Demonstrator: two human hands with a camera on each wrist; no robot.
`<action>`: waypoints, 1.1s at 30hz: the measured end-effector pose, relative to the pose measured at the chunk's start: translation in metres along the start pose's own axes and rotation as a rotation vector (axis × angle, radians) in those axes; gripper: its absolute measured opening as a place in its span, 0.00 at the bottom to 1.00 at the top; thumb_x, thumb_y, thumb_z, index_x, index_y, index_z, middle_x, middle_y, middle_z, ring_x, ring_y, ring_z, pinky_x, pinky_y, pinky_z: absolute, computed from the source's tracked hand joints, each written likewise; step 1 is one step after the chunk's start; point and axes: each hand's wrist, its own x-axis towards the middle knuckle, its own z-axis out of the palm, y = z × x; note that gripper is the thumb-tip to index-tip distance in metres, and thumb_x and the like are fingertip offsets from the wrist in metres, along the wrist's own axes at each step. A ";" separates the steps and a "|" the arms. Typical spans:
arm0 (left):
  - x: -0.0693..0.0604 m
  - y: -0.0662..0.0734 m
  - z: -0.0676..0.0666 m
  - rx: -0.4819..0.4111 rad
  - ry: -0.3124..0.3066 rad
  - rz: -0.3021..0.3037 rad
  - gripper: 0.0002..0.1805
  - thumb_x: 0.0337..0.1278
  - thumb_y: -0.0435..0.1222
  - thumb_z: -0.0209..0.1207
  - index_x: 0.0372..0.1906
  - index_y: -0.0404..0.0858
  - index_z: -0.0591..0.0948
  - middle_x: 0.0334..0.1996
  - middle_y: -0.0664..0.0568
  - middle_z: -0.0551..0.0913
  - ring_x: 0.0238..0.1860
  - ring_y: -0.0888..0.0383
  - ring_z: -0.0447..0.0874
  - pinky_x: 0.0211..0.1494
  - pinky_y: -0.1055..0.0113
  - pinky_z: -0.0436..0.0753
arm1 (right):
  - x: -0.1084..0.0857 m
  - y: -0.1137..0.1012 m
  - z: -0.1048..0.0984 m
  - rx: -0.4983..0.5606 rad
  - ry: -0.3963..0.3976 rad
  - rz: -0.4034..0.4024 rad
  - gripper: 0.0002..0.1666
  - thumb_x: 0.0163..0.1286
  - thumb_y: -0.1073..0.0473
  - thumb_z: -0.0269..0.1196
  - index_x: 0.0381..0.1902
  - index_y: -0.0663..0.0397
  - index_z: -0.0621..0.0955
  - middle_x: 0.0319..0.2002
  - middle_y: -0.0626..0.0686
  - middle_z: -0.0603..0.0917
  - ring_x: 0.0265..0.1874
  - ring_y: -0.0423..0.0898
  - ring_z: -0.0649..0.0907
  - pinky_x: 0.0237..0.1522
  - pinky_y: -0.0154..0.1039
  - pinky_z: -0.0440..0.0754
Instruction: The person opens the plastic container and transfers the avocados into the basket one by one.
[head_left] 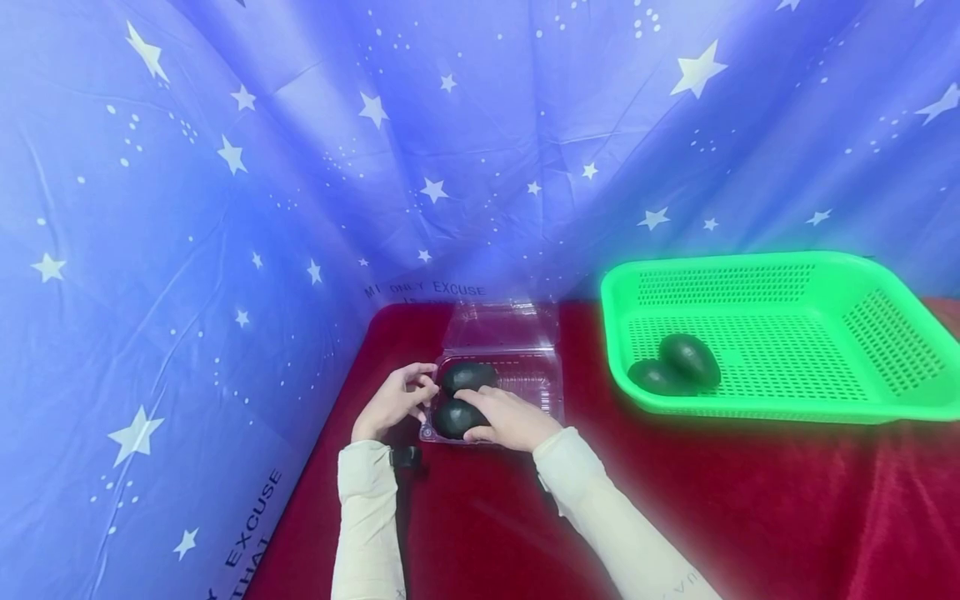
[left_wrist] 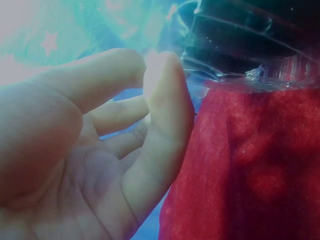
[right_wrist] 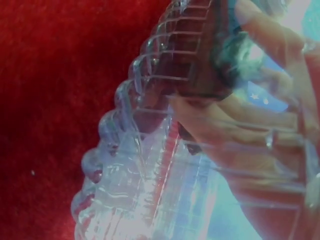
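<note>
In the head view, a clear plastic box (head_left: 555,387) stands with its lid (head_left: 502,325) raised at the back. Two dark oval fruits lie in its left part, one behind (head_left: 468,377) and one in front (head_left: 454,419). My right hand (head_left: 513,419) grips the front fruit, thumb at its near side and fingers over its top. At the box's left edge is my left hand (head_left: 396,402), fingers loosely bent and nothing visible between them. The left wrist view shows this hand (left_wrist: 115,145) beside the box wall (left_wrist: 240,82); the right wrist view shows my right hand (right_wrist: 245,135) through clear plastic.
A green basket (head_left: 750,404) stands to the right, with two more dark fruits (head_left: 690,360) (head_left: 660,377) in its left part. Red cloth (head_left: 480,517) covers the table. A blue curtain with stars (head_left: 480,150) hangs behind and along the left side.
</note>
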 end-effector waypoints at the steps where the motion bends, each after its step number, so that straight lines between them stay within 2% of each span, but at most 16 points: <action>1: 0.000 0.000 0.000 -0.001 0.001 -0.002 0.26 0.63 0.28 0.60 0.65 0.27 0.70 0.40 0.38 0.78 0.27 0.57 0.78 0.26 0.67 0.85 | 0.000 0.000 0.000 -0.010 0.005 -0.006 0.37 0.64 0.46 0.69 0.69 0.47 0.72 0.62 0.61 0.78 0.62 0.60 0.77 0.62 0.58 0.77; 6: -0.001 0.002 0.001 -0.006 -0.001 -0.005 0.27 0.63 0.28 0.60 0.65 0.26 0.70 0.40 0.37 0.78 0.28 0.56 0.78 0.25 0.67 0.85 | -0.001 0.002 -0.001 -0.048 0.034 -0.037 0.38 0.63 0.46 0.70 0.68 0.48 0.72 0.58 0.60 0.80 0.58 0.58 0.80 0.61 0.56 0.79; 12: 0.000 0.002 0.001 -0.004 -0.004 -0.006 0.26 0.64 0.28 0.60 0.66 0.27 0.70 0.40 0.38 0.78 0.28 0.57 0.78 0.25 0.68 0.85 | -0.002 0.005 -0.003 -0.058 0.057 -0.031 0.39 0.61 0.44 0.71 0.68 0.46 0.73 0.61 0.58 0.79 0.62 0.58 0.78 0.62 0.56 0.77; 18: 0.000 0.000 -0.001 0.008 0.003 -0.004 0.26 0.64 0.29 0.60 0.65 0.27 0.70 0.39 0.41 0.78 0.27 0.58 0.79 0.25 0.67 0.85 | -0.003 0.007 -0.007 -0.082 0.097 -0.072 0.38 0.60 0.44 0.72 0.67 0.47 0.74 0.56 0.59 0.81 0.55 0.57 0.82 0.59 0.55 0.80; 27: 0.000 0.001 0.000 0.006 0.000 0.005 0.27 0.64 0.28 0.60 0.66 0.26 0.69 0.42 0.36 0.78 0.27 0.57 0.78 0.24 0.68 0.84 | -0.006 0.005 -0.022 -0.080 0.110 -0.068 0.39 0.60 0.45 0.72 0.68 0.46 0.73 0.59 0.60 0.80 0.58 0.59 0.80 0.60 0.59 0.79; 33: 0.001 0.001 0.000 0.000 -0.009 -0.010 0.27 0.64 0.26 0.59 0.67 0.24 0.68 0.42 0.34 0.77 0.28 0.55 0.78 0.24 0.65 0.85 | -0.010 0.004 -0.032 -0.103 0.134 -0.086 0.38 0.61 0.46 0.71 0.67 0.47 0.73 0.55 0.58 0.81 0.55 0.56 0.81 0.60 0.56 0.79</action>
